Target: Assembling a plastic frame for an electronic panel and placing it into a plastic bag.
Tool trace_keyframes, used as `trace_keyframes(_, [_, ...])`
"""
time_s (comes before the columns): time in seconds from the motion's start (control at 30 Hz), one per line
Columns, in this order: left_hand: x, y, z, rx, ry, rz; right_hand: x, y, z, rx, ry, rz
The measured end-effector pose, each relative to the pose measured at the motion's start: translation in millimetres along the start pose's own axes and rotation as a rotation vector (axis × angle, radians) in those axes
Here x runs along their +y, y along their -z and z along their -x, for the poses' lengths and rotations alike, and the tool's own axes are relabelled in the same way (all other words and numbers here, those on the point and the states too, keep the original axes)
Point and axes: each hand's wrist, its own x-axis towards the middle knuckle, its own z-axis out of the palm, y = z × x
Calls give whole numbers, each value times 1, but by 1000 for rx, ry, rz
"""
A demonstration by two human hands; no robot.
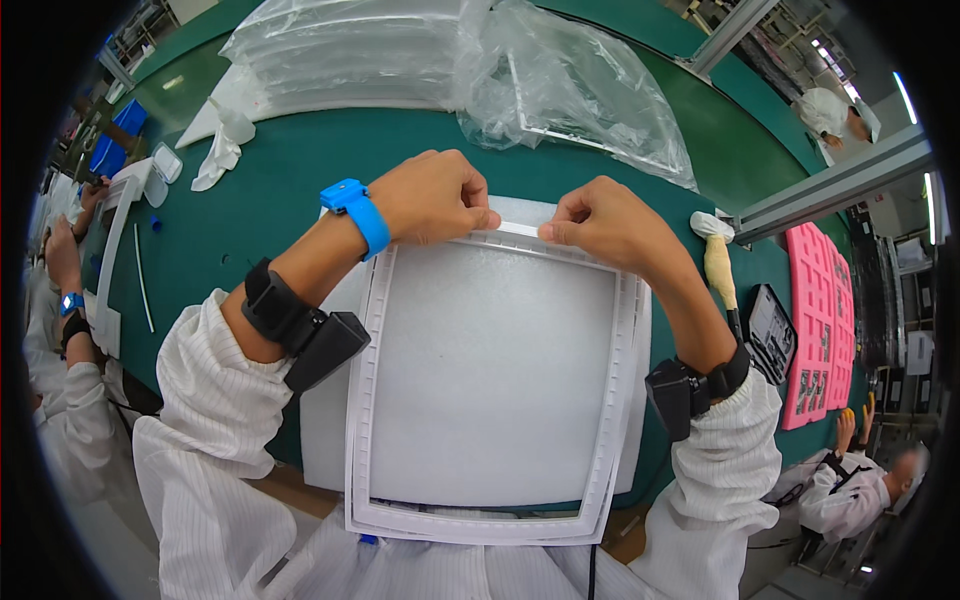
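A white rectangular plastic frame [363, 430] with a ribbed inner edge lies in front of me, its near side close to my body. Beneath it is a pale translucent foam sheet [490, 390]. My left hand [440, 200] is closed, thumb and fingers pinched at the frame's far side, left of its middle. My right hand [612, 225] pinches the same side further right. A short bright strip [518, 229] shows between the fingertips; whether it is part of the frame or a separate piece I cannot tell.
Stacked bagged panels [350, 60] and a clear plastic bag [590, 90] lie across the green table's far side. A white bottle with a cloth [220, 150] stands left. At right are a wrapped-handle tool [717, 260], a black case [772, 335] and pink trays [815, 320]. Co-workers flank both sides.
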Motion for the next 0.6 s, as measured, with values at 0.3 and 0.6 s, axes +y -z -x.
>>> trace_keyframes(0.3, [-35, 10, 51, 453, -189, -36, 31, 11, 58, 358, 297, 31])
trace_keyframes(0.6, [-18, 7, 146, 163, 150, -89, 29, -14, 39, 392, 482, 150])
